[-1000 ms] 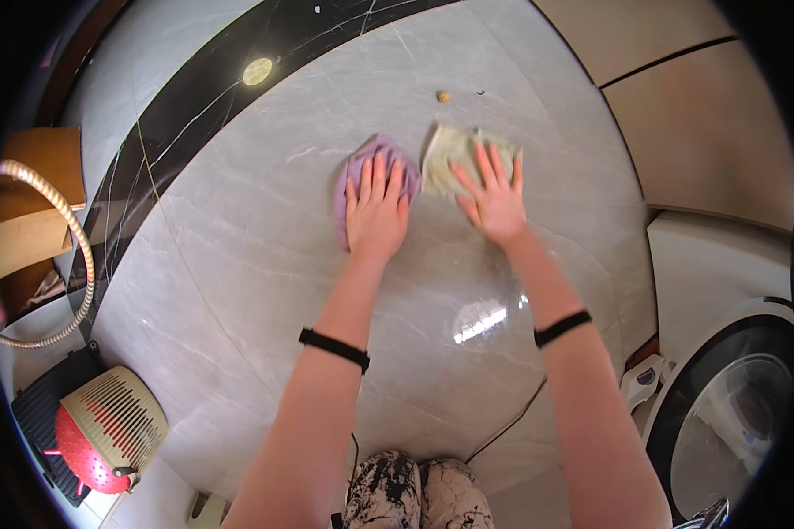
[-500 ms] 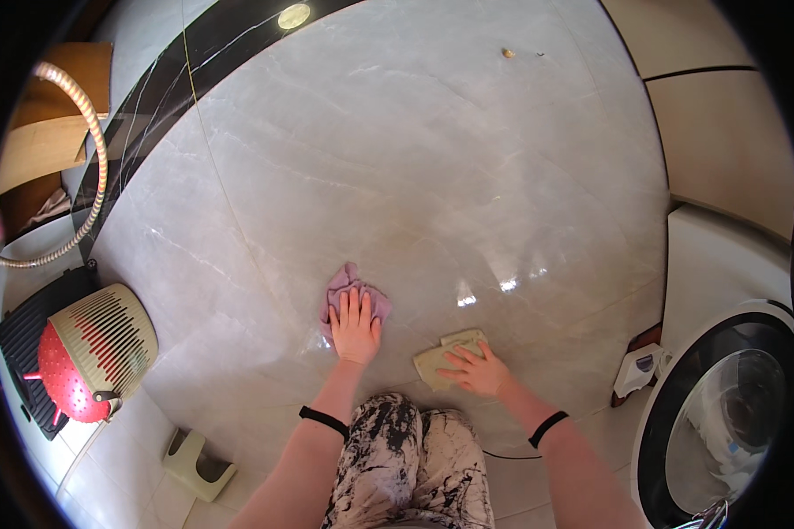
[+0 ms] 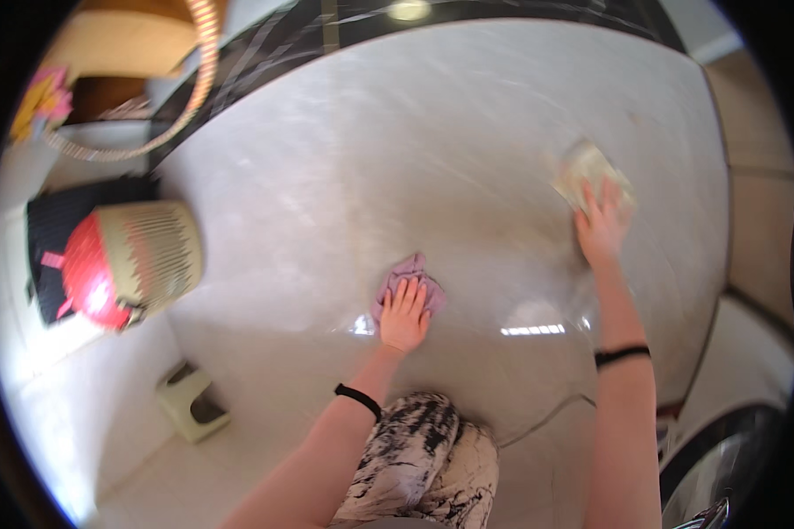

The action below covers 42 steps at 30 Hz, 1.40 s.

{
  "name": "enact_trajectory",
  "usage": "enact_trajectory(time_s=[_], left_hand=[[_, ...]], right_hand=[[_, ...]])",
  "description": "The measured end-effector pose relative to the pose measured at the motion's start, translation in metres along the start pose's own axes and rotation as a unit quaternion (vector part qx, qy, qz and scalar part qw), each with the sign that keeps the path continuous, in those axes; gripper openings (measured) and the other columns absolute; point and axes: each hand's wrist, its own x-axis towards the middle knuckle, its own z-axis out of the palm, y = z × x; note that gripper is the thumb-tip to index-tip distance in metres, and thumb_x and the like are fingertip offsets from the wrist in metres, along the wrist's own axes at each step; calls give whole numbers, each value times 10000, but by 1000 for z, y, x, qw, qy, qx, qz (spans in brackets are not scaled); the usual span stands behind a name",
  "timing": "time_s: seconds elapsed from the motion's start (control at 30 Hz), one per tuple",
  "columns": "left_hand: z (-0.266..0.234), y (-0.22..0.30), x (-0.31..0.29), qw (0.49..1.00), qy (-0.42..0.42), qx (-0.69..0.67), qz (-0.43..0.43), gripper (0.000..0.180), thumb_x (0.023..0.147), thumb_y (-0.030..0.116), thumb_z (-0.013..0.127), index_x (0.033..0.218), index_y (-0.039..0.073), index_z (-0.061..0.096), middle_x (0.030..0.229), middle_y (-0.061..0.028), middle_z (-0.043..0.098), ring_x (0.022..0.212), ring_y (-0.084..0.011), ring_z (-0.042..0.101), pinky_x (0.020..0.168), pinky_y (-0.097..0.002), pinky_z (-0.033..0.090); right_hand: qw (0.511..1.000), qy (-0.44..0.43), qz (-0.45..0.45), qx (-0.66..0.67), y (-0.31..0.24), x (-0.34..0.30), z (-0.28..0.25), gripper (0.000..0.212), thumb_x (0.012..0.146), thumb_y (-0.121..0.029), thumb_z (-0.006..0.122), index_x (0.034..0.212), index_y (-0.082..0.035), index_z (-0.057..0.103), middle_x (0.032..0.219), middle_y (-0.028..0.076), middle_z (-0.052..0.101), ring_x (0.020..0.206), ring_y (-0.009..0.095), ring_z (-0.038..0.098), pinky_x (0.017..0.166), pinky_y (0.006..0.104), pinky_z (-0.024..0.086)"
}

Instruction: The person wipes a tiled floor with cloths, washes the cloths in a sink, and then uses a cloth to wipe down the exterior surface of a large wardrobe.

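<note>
My left hand (image 3: 404,317) lies flat on a crumpled purple cloth (image 3: 417,265), its fingers stretched out and pressing on the grey marbled floor (image 3: 450,141). Farther off to the right, my right hand (image 3: 602,236) rests palm down on a pale yellow cloth (image 3: 591,164), fingers extended and a little spread. That cloth is smeared by motion. Both arms reach forward, the right one almost straight. My knees, in black-and-white patterned trousers (image 3: 410,441), are between the forearms.
At left lie a red and beige basket (image 3: 154,256) and a black ribbed panel (image 3: 48,238), with a curved hose (image 3: 205,70) above. A beige plastic stool (image 3: 190,406) stands nearer. A front-loading washing machine (image 3: 732,361) is at lower right; a cable (image 3: 547,418) runs along the floor.
My right hand has swept forward and right with the yellow cloth. The left hand still lies on the purple cloth. The whole view has turned and shifted.
</note>
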Motion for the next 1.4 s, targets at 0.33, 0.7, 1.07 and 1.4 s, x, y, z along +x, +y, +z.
enact_trajectory(time_s=[0.33, 0.7, 1.07, 1.4], left_hand=[[5, -167, -116, 868, 124, 17, -481, 593, 967, 302, 339, 1507, 106, 194, 1579, -133, 124, 1451, -345, 111, 1145, -531, 132], [-43, -198, -31, 820, 72, 13, -568, 587, 980, 322, 289, 1519, 141, 141, 1584, -125, 90, 1454, -339, 93, 1141, -547, 148], [-130, -381, 119, 837, 83, 33, -540, 574, 982, 361, 293, 1513, 171, 185, 1581, -118, 121, 1453, -315, 115, 1153, -517, 138], [-177, -460, 215, 837, 82, 20, -540, 593, 974, 374, 289, 1518, 169, 177, 1589, -111, 91, 1458, -328, 85, 1150, -532, 127]], right_hand=[[824, -284, -410, 271, -232, -194, -33, 493, 681, -424, 703, 1093, -175, 599, 1367, 54, 479, 1364, 240, 336, 1115, 580, 152], [827, -185, -468, 252, -342, -21, -26, 630, 750, -401, 669, 1336, -235, 506, 1446, -32, 423, 1375, 191, 316, 1152, 542, 163], [915, -201, -317, 150, -323, 132, -8, 601, 741, -410, 661, 1305, -243, 535, 1432, -29, 424, 1397, 240, 273, 1127, 626, 123], [932, -181, -311, 41, -333, 252, 18, 654, 726, -442, 616, 1327, -208, 511, 1470, 40, 366, 1427, 288, 201, 1132, 635, 39]])
